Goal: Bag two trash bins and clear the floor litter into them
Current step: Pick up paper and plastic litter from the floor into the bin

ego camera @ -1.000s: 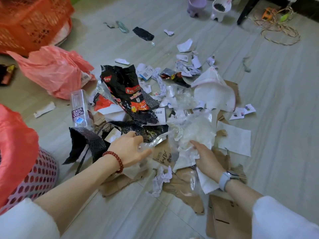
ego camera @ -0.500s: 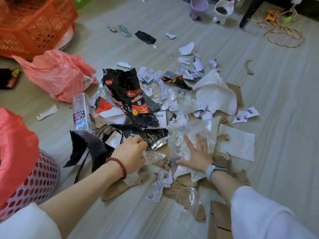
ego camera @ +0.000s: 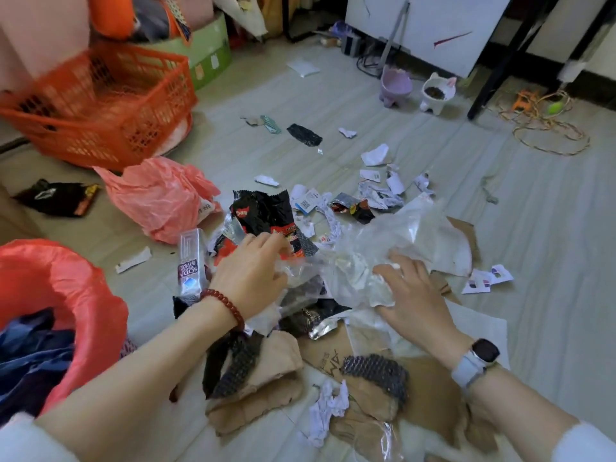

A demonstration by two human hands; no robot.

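Observation:
A heap of litter covers the floor in front of me: a black and red snack wrapper (ego camera: 266,213), crumpled clear plastic (ego camera: 383,251), paper scraps (ego camera: 375,155), brown cardboard pieces (ego camera: 266,388) and a clear soda bottle (ego camera: 190,261). My left hand (ego camera: 250,278) grips a bunch of clear plastic and wrapper at the heap's left side. My right hand (ego camera: 410,288) grips crumpled clear plastic in the middle. A bin lined with a red bag (ego camera: 76,295) stands at the left, with dark stuff inside. A loose red bag (ego camera: 156,195) lies behind the bottle.
An orange crate (ego camera: 100,105) sits at the back left, a green tub (ego camera: 210,58) behind it. Two pet bowls (ego camera: 436,91) and a black table leg (ego camera: 493,68) stand at the back right, beside a tangle of cord (ego camera: 546,135). Bare floor lies to the right.
The camera has tilted up and shows more of the room. Both hands have reached further into the heap and closed on clear plastic; the right hand lay flat before.

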